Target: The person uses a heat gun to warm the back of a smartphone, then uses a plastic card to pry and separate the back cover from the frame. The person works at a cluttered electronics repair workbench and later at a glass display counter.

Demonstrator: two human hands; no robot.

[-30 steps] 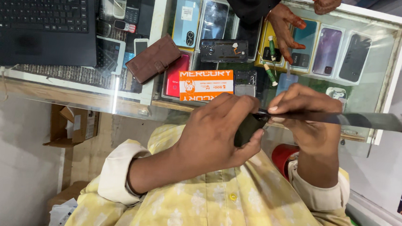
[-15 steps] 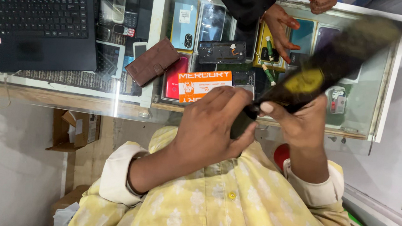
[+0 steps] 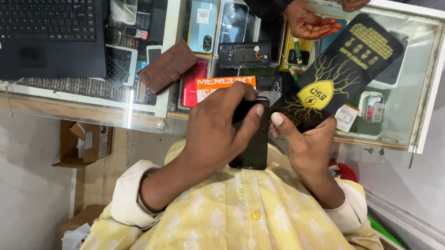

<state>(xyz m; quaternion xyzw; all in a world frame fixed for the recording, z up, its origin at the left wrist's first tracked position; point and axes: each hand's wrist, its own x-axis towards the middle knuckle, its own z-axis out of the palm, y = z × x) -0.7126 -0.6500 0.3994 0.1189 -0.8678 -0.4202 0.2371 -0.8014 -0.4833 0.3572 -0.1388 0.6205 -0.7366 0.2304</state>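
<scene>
head view: nearest you, your yellow shirt (image 3: pixel 236 229) fills the bottom of the frame. just above it, your left hand (image 3: pixel 217 132) is curled over a black phone (image 3: pixel 252 142), fingers wrapped across its upper part, the phone upright in front of your chest. your right hand (image 3: pixel 306 148) is closed on the lower corner of a black packet (image 3: pixel 339 75) with yellow print, thumb near the phone's top edge; the packet tilts up and away to the right over the glass counter (image 3: pixel 431 76). farther out on the counter lie an orange card (image 3: pixel 225 84), a brown wallet (image 3: pixel 167 66) and a laptop (image 3: pixel 38 26) at the left. at the far edge, another person's hand (image 3: pixel 308 23) rests half open above the case.
</scene>
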